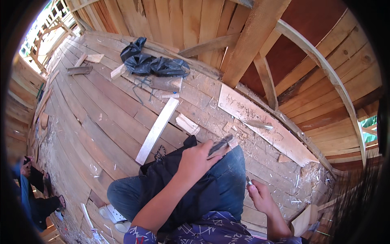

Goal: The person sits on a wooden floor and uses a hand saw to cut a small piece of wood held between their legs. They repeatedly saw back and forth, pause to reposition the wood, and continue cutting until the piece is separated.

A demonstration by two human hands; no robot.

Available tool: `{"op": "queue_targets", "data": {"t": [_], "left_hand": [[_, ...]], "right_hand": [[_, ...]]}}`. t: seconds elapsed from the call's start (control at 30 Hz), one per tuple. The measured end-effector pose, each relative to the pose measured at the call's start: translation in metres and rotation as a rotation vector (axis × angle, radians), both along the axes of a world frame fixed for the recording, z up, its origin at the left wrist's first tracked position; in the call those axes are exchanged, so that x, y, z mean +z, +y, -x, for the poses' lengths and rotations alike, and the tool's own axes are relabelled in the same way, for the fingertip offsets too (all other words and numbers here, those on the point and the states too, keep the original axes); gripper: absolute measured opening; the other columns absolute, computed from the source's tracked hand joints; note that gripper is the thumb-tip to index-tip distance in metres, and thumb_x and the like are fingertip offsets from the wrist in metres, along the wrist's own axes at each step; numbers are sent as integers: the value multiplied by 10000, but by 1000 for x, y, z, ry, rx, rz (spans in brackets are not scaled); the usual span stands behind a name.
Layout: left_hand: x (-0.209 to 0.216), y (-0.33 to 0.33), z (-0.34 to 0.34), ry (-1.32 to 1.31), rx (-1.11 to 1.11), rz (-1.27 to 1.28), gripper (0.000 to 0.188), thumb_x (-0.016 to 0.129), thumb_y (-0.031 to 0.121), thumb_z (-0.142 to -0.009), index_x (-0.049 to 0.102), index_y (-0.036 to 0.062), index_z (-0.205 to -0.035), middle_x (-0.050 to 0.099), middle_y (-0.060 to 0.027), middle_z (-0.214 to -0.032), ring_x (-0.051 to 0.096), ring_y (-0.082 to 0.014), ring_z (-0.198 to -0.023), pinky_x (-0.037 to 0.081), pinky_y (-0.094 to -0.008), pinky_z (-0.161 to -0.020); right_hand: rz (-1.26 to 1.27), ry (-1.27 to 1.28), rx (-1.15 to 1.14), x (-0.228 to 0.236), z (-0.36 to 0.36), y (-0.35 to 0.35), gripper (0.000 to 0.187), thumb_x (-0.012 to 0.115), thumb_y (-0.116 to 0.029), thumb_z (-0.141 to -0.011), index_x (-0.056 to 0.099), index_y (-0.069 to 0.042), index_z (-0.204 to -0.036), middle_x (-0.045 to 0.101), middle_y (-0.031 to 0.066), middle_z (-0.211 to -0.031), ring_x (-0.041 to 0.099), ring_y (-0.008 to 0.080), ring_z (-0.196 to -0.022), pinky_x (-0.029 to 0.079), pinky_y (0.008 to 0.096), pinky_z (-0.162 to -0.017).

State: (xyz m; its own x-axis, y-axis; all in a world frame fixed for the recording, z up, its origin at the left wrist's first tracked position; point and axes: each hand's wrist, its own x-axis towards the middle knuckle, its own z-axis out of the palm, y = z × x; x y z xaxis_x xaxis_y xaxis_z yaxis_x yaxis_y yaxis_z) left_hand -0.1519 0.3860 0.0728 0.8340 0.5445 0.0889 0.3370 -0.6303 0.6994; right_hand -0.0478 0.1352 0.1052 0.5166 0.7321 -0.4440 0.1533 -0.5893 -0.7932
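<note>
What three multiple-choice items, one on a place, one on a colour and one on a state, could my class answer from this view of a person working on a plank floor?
1. Where does the long pale wooden strip lie?
A. On the brown plank floor
B. Across the person's lap
C. Leaning on the wall

2. What colour are the crumpled plastic bags near the wall?
A. White
B. Black
C. Yellow

3. How does the left hand stand?
A. Open and flat on the floor
B. Closed around a small dark piece held on the knee
C. Raised, holding nothing

Answers: 1 A, the strip lies flat on the boards ahead of the knees. 2 B, the bags are glossy black. 3 B, the fingers wrap the piece above the blue jeans, while the right hand grips a small metal tool.
</note>
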Motion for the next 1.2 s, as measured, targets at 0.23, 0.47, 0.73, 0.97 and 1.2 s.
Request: {"op": "queue_targets", "data": {"t": [0.23, 0.47, 0.73, 0.97, 1.2], "left_hand": [[-12, -17, -13, 55, -5, -123, 332, 711, 304, -796, 529, 54, -917, 647, -114, -831, 655, -305, -702, 519, -382, -568], [-22, -12, -15, 174, 85, -177, 350, 681, 347, -816, 493, 73, -927, 632, -102, -705, 652, -293, -601, 502, -397, -495], [-21, 4, -15, 255, 21, -38, 513, 698, 506, -760, 572, 59, -976, 640, -172, -684, 650, -368, -673, 516, -456, -583], [-29, 33, -12, 180, -77, 226, 577, 729, 534, -713, 624, 13, -937, 648, -222, -804, 633, -408, -837, 498, -463, -743], [-48, 70, 8, 109, -241, 641, 478, 801, 334, -716, 643, -3, -1014, 685, -138, -888, 650, -239, -884, 490, -369, -834]], "right_hand": [[104, 75, -36, 7, -6, 8, 421, 426, -340, -996, 515, 35, -827, 452, 120, -601, 439, 162, -591, 390, 349, -562], [32, 27, 1, -20, -22, 51, 413, 420, -322, -1001, 501, 37, -813, 443, 113, -597, 428, 161, -587, 381, 352, -559], [29, 40, -55, -20, -7, 32, 395, 421, -336, -1006, 491, 1, -811, 414, 41, -600, 393, 104, -564, 339, 299, -513], [-108, -7, -48, -61, -5, 32, 413, 403, -407, -1002, 471, -45, -815, 367, -49, -629, 337, 43, -543, 280, 227, -475], [-24, -322, 91, -32, 10, 68, 299, 585, -294, -910, 558, -1, -855, 554, 170, -577, 572, 342, -507, 432, 419, -505]]}}
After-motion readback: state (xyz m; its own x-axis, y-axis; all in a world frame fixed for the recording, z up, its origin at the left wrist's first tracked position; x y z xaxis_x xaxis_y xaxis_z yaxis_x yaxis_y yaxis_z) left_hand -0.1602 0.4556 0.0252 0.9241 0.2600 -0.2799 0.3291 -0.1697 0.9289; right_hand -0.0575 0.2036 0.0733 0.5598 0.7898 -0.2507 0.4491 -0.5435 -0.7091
